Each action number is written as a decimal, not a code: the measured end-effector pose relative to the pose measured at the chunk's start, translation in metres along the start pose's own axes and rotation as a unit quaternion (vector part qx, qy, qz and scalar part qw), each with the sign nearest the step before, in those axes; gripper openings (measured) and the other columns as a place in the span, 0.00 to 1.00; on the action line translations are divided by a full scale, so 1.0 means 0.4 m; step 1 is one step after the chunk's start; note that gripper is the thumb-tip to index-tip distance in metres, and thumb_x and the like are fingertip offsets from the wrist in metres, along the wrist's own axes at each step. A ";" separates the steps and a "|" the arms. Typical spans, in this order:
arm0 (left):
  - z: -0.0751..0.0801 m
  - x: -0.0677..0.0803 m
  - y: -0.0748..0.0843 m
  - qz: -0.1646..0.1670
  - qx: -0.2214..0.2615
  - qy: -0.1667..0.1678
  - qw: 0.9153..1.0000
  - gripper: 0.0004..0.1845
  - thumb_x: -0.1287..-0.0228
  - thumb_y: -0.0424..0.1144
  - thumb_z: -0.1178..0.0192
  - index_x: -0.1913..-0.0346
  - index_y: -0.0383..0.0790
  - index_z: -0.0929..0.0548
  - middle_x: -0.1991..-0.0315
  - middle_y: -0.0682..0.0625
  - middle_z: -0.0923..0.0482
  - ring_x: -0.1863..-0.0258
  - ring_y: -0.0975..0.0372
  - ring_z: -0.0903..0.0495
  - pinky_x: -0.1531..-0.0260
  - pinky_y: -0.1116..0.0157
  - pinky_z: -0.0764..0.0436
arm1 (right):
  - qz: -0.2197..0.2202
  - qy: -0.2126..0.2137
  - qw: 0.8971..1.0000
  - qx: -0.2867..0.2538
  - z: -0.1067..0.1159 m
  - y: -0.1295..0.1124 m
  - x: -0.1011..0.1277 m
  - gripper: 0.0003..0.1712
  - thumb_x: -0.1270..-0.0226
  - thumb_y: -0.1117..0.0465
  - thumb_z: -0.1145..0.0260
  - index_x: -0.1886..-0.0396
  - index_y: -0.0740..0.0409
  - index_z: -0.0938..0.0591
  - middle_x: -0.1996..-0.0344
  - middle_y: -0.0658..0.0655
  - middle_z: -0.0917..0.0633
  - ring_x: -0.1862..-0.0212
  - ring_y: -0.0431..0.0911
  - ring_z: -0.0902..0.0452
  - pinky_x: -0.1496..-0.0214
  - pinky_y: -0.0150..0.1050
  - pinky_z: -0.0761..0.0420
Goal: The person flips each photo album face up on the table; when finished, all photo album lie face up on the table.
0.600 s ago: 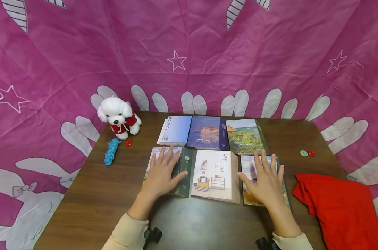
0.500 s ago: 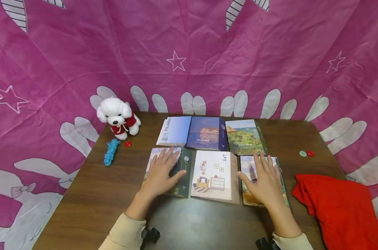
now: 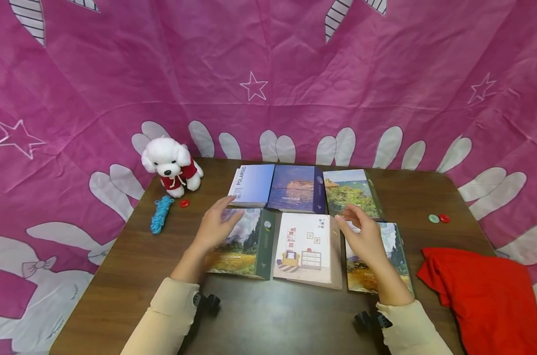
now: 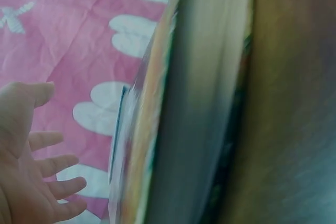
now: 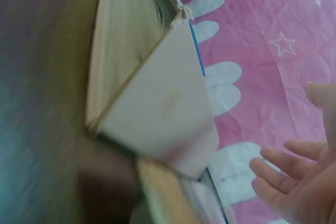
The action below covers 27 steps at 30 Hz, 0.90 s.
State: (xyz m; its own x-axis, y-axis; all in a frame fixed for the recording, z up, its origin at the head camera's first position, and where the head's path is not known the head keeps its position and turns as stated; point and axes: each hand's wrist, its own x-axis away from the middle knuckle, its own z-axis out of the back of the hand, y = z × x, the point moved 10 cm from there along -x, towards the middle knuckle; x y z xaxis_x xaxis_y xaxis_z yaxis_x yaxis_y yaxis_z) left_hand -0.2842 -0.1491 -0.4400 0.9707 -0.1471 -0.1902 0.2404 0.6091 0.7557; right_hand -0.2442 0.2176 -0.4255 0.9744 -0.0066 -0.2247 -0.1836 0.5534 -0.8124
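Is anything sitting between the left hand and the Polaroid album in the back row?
Nothing visible does. The left hand hangs open above the front-left album, fingertips close to the Polaroid album; whether they touch it is unclear.

Six photo albums are lying on the brown table [image 3: 130,276] in two rows of three: a pale blue one [image 3: 249,185], a dark blue one [image 3: 297,195] and a green coastal one [image 3: 350,193] at the back, a wheat-field one [image 3: 246,246], a cream one [image 3: 307,249] and another landscape one [image 3: 383,261] at the front. Three buttons are showing, two red [image 3: 185,203] [image 3: 444,218] and one green [image 3: 434,218] (the last two touching). One white plush dog [image 3: 171,165], one bundle of blue yarn [image 3: 161,214] and one red cloth [image 3: 485,296] are sitting there too, and two hands are hovering, the left hand [image 3: 215,228] and the right hand [image 3: 363,237].
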 end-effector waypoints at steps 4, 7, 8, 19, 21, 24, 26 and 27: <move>0.008 -0.032 -0.033 0.032 0.020 -0.007 0.999 0.33 0.27 0.51 0.40 0.29 0.32 0.29 0.29 0.36 0.32 0.34 0.42 0.27 0.34 0.44 0.30 | -0.017 -0.030 0.999 -0.028 -0.049 -0.007 -0.034 0.35 0.24 0.49 0.38 0.28 0.65 0.31 0.40 0.69 0.20 0.39 0.61 0.22 0.34 0.56 0.26; 0.011 -0.053 -0.055 0.055 0.026 -0.013 0.998 0.33 0.26 0.51 0.42 0.27 0.32 0.31 0.28 0.36 0.33 0.33 0.42 0.29 0.34 0.45 0.30 | -0.029 -0.053 0.997 -0.049 -0.089 -0.021 -0.060 0.35 0.23 0.48 0.39 0.28 0.65 0.31 0.39 0.68 0.20 0.37 0.61 0.23 0.33 0.55 0.26; 0.011 -0.059 -0.061 0.063 0.027 -0.015 0.998 0.33 0.25 0.51 0.42 0.27 0.33 0.32 0.28 0.36 0.34 0.32 0.42 0.30 0.33 0.45 0.31 | -0.033 -0.059 0.996 -0.053 -0.102 -0.026 -0.068 0.34 0.23 0.47 0.39 0.28 0.65 0.31 0.39 0.67 0.20 0.37 0.61 0.24 0.33 0.54 0.26; -0.009 -0.130 -0.069 0.073 0.046 -0.036 0.996 0.32 0.23 0.50 0.46 0.25 0.35 0.34 0.25 0.38 0.38 0.25 0.45 0.41 0.27 0.46 0.42 | -0.097 -0.101 0.982 -0.124 -0.266 -0.060 -0.165 0.31 0.22 0.51 0.40 0.27 0.62 0.30 0.38 0.65 0.21 0.35 0.58 0.26 0.33 0.52 0.26; -0.019 -0.139 -0.072 0.071 0.050 -0.038 0.995 0.31 0.23 0.50 0.46 0.26 0.36 0.33 0.25 0.39 0.38 0.25 0.45 0.42 0.26 0.47 0.43 | -0.114 -0.106 0.978 -0.143 -0.303 -0.057 -0.176 0.31 0.22 0.50 0.40 0.27 0.60 0.29 0.38 0.63 0.20 0.35 0.56 0.26 0.33 0.50 0.26; -0.035 -0.148 -0.077 0.069 0.058 -0.042 0.995 0.30 0.23 0.49 0.46 0.25 0.38 0.33 0.24 0.40 0.39 0.24 0.46 0.42 0.26 0.47 0.44 | -0.128 -0.115 0.968 -0.182 -0.357 -0.052 -0.190 0.33 0.22 0.49 0.40 0.27 0.62 0.31 0.36 0.64 0.22 0.34 0.57 0.26 0.32 0.49 0.26; -0.044 -0.150 -0.077 0.068 0.064 -0.046 0.995 0.29 0.23 0.49 0.46 0.25 0.39 0.32 0.24 0.41 0.39 0.24 0.47 0.42 0.25 0.48 0.44 | -0.133 -0.126 0.961 -0.206 -0.391 -0.051 -0.197 0.34 0.22 0.50 0.41 0.25 0.64 0.33 0.34 0.65 0.25 0.32 0.57 0.29 0.30 0.48 0.28; -0.048 -0.151 -0.075 0.067 0.069 -0.048 0.994 0.29 0.22 0.48 0.46 0.25 0.40 0.32 0.23 0.42 0.39 0.24 0.47 0.42 0.25 0.48 0.44 | -0.134 -0.130 0.958 -0.217 -0.406 -0.051 -0.200 0.34 0.22 0.50 0.41 0.25 0.64 0.34 0.32 0.65 0.26 0.31 0.58 0.30 0.29 0.48 0.29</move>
State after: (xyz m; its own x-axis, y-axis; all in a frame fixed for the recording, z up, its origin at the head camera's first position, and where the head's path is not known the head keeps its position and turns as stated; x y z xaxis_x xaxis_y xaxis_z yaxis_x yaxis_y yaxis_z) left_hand -0.3500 -0.1437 -0.4633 0.9884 -0.1494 -0.0267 0.1011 0.5170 0.8500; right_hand -0.3395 0.0716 -0.4785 0.9829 0.1395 0.1200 0.0968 0.1625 -0.9819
